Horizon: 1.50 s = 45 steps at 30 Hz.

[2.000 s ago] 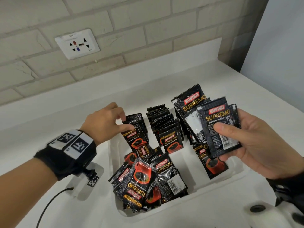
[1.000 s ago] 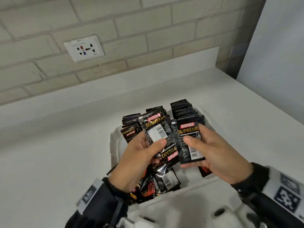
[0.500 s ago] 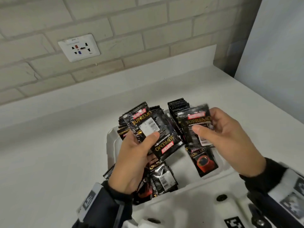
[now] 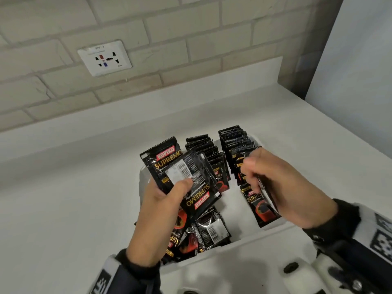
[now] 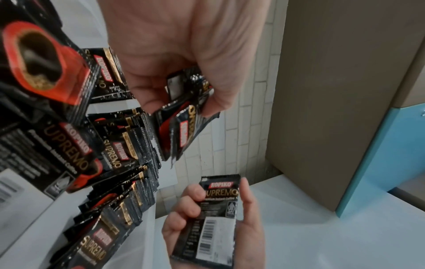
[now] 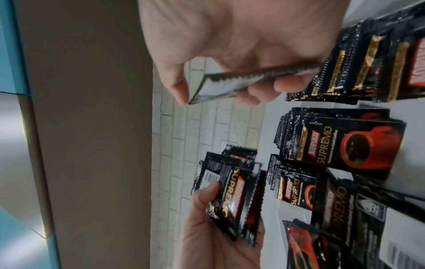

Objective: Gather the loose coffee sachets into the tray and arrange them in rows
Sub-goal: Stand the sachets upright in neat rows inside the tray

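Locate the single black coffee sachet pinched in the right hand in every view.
Head: black coffee sachet seen edge-on, right of centre, in the right hand.
Left wrist: bottom centre, barcode side showing.
Right wrist: upper centre, edge-on.
Shared landmark: upright rows of black sachets.

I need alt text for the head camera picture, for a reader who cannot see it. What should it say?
Over a white tray of black coffee sachets, the left hand holds a small stack of sachets and the right hand pinches one sachet edge-on. Upright rows fill the tray's far end; a loose pile lies nearer.
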Each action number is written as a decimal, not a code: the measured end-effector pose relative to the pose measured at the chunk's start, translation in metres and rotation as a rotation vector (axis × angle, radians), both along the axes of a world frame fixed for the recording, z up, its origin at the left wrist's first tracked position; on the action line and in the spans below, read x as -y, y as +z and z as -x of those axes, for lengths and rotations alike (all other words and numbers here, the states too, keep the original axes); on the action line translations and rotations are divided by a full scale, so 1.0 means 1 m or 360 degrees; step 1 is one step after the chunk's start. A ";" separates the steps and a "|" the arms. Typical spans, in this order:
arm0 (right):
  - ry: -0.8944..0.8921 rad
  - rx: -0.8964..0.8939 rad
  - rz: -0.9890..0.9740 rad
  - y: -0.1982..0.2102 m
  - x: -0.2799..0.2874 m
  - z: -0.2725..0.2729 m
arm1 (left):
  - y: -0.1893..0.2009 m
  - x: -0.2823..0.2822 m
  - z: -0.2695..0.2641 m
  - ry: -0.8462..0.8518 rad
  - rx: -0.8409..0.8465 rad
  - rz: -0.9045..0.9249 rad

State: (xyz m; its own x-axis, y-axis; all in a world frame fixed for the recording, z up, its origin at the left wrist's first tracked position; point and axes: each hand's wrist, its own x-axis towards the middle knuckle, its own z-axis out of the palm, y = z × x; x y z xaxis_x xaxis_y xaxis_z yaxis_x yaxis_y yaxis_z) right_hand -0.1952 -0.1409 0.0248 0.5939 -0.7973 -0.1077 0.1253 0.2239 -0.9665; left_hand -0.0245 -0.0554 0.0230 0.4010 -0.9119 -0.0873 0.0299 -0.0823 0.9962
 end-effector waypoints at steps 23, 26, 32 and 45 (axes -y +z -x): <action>0.0267 -0.1350 0.1221 0.004 0.046 -0.024 | -0.001 -0.014 -0.034 0.0248 -0.0288 0.0098; 0.0331 -0.1511 0.1394 0.004 0.050 -0.033 | -0.001 -0.014 -0.033 0.0277 -0.0301 0.0093; 0.0396 -0.1706 0.1485 0.003 0.054 -0.047 | 0.000 -0.014 -0.030 0.0309 -0.0368 0.0091; 0.0432 -0.1962 0.1667 0.008 0.052 -0.054 | -0.006 -0.013 -0.030 0.0240 -0.0413 0.0063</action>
State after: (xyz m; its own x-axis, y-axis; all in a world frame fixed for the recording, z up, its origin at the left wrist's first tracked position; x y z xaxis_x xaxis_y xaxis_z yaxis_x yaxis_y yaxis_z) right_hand -0.1407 -0.1927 0.0328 0.6901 -0.7159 -0.1063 -0.7213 -0.6682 -0.1824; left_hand 0.0052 -0.0422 0.0175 0.5013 -0.8484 -0.1700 0.2928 -0.0186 0.9560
